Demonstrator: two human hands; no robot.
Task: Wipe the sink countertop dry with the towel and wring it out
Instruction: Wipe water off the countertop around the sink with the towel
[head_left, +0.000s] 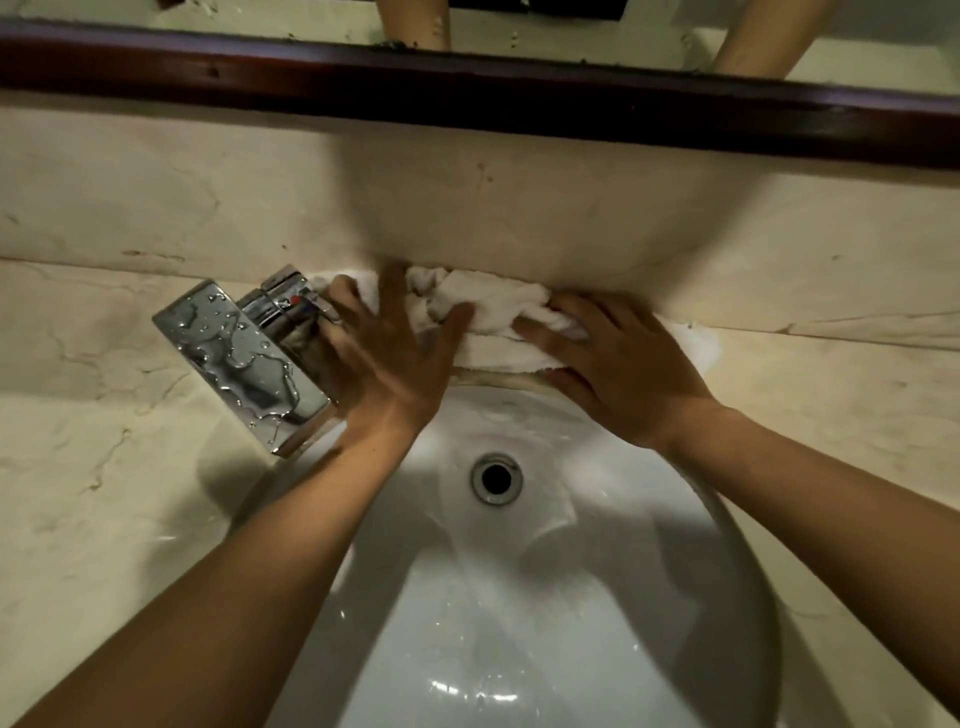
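Observation:
A bunched white towel (493, 312) lies on the cream marble countertop (104, 467), along the strip between the sink's far rim and the backsplash. My left hand (384, 353) presses on the towel's left part with spread fingers, just right of the faucet. My right hand (618, 358) lies on its right part, fingers flat and pointing left, and a fold of cloth bulges over the fingertips. The towel's right end sticks out past my right hand.
A chrome faucet (249, 358) beaded with water drops juts over the left rim of the white sink (649, 571), whose drain (496, 478) sits mid-basin. A dark wooden mirror frame (467, 88) runs above the backsplash (208, 208).

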